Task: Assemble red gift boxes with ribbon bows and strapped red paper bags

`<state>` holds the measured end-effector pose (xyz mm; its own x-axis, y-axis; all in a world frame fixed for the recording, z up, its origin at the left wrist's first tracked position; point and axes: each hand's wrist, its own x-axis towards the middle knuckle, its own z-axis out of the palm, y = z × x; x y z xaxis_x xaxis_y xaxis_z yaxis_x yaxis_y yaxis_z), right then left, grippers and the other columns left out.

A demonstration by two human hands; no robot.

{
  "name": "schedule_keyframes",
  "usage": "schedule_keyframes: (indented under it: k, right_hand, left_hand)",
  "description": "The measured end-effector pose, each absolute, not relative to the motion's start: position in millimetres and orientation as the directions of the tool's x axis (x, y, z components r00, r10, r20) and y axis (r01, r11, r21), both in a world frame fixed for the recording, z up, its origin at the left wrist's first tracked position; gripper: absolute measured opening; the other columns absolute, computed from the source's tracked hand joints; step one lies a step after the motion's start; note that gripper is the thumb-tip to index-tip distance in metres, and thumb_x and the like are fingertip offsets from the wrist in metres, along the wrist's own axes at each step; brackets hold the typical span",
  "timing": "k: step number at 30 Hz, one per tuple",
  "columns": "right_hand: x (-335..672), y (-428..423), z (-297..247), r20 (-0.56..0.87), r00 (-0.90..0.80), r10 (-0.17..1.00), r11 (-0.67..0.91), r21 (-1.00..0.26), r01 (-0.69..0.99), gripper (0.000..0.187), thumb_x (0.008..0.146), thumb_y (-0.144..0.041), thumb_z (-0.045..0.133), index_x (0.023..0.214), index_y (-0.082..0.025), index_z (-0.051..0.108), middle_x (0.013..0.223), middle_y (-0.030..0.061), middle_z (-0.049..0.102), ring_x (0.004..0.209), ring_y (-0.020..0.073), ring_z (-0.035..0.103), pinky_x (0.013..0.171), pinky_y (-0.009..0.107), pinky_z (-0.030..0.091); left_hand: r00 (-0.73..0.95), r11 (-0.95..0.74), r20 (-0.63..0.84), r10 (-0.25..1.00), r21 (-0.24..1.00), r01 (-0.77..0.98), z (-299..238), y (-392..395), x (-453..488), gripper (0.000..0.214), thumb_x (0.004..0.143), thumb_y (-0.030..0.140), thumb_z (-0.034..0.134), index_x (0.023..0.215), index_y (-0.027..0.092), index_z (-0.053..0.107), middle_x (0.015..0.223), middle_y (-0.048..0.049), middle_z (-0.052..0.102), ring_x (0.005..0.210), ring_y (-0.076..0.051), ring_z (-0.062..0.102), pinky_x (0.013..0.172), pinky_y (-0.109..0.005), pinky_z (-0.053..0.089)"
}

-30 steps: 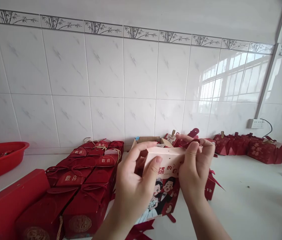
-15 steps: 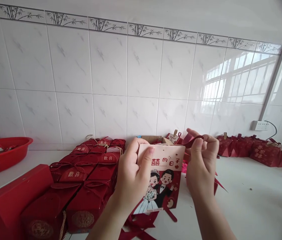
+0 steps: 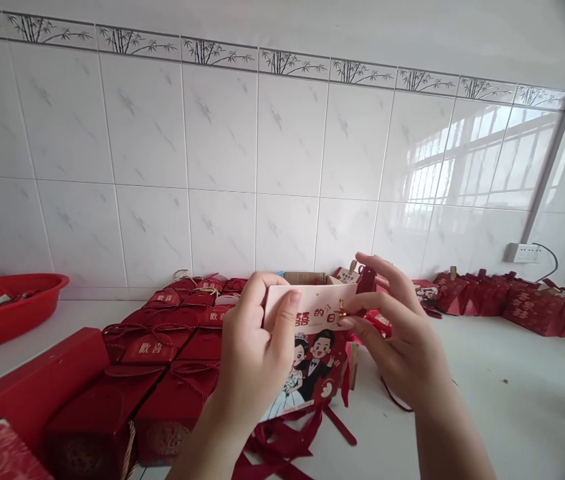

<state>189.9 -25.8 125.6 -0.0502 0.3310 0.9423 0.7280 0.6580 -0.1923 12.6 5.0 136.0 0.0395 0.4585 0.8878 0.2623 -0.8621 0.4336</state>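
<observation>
My left hand (image 3: 257, 347) grips the upper left of a printed wedding card (image 3: 312, 373), its thumb on the front. The card shows a cartoon bride and groom under a pale strip with red characters. At the card's upper right, thumb and forefinger of my right hand (image 3: 397, 333) pinch a small gold-coloured metal piece (image 3: 343, 311); its exact kind is too small to make out. The other fingers of that hand are raised. A dark red strap (image 3: 366, 280) stands up beside them. Below the card lie loose dark red ribbons (image 3: 292, 437).
Rows of red gift boxes (image 3: 149, 347) fill the left side, with a red plastic basin (image 3: 37, 300) beyond them. An open cardboard box (image 3: 305, 277) stands behind my hands. More red bags (image 3: 537, 307) line the tiled wall at right, below a socket (image 3: 523, 253).
My right hand has moved left from the looped dark red strap to the card's upper right, and a gold piece now shows at its fingertips. The card has shifted slightly left.
</observation>
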Motion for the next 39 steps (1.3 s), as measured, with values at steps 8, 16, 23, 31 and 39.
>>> schedule_keyframes:
  k: [8, 16, 23, 31, 39]
  right_hand:
    - [182, -25, 123, 0.945, -0.094, 0.315, 0.616, -0.128, 0.778, 0.01, 0.089, -0.024, 0.058, 0.088, -0.028, 0.067, 0.144, 0.0045, 0.04, 0.137, 0.0327, 0.031, 0.103, 0.058, 0.034]
    - [181, -27, 125, 0.931, -0.046, 0.362, 0.631, -0.209, 0.747, 0.008, 0.089, -0.025, 0.058, 0.086, -0.027, 0.066, 0.143, 0.0038, 0.042, 0.135, 0.0318, 0.033, 0.102, 0.057, 0.034]
    - [177, -27, 124, 0.958, 0.147, 0.245, 0.624, -0.272, 0.733, 0.009, 0.081, -0.03, 0.07, 0.081, -0.025, 0.062, 0.126, 0.0065, 0.058, 0.123, 0.0304, 0.048, 0.098, 0.054, 0.04]
    - [181, -25, 125, 0.925, 0.113, 0.362, 0.761, -0.363, 0.538, 0.011, 0.077, -0.028, 0.075, 0.086, -0.025, 0.068, 0.094, 0.0064, 0.069, 0.117, 0.0288, 0.054, 0.083, 0.04, 0.051]
    - [188, -45, 129, 0.861, -0.007, 0.509, 0.835, -0.491, 0.248, 0.019, 0.073, -0.012, 0.076, 0.064, -0.02, 0.061, 0.09, 0.001, 0.068, 0.097, 0.0174, 0.061, 0.074, 0.024, 0.051]
  left_hand:
    - [0.145, -0.908, 0.916, 0.373, 0.329, 0.259, 134, 2, 19, 0.007, 0.093, 0.019, 0.051, 0.086, 0.021, 0.048, 0.062, 0.0055, 0.054, 0.045, -0.007, 0.042, 0.044, -0.018, 0.034]
    - [0.142, -0.918, 0.934, 0.328, 0.28, 0.279, 132, 2, 17, 0.008, 0.092, 0.015, 0.051, 0.088, 0.022, 0.048, 0.068, 0.0035, 0.058, 0.054, -0.008, 0.052, 0.053, -0.018, 0.042]
    - [0.2, -0.951, 0.958, 0.204, 0.146, 0.272, 131, 3, 17, 0.013, 0.088, 0.009, 0.054, 0.093, 0.021, 0.053, 0.082, -0.0012, 0.065, 0.07, -0.013, 0.061, 0.066, -0.024, 0.049]
    - [0.158, -0.967, 0.961, 0.227, 0.242, -0.079, 128, 5, 18, 0.029, 0.077, 0.009, 0.073, 0.094, 0.021, 0.052, 0.08, 0.0015, 0.065, 0.073, -0.012, 0.066, 0.062, -0.018, 0.053]
    - [0.216, -0.946, 0.975, 0.056, 0.121, -0.3, 135, 4, 18, 0.035, 0.069, 0.006, 0.08, 0.089, 0.018, 0.054, 0.078, -0.0012, 0.071, 0.07, -0.013, 0.068, 0.063, -0.023, 0.058]
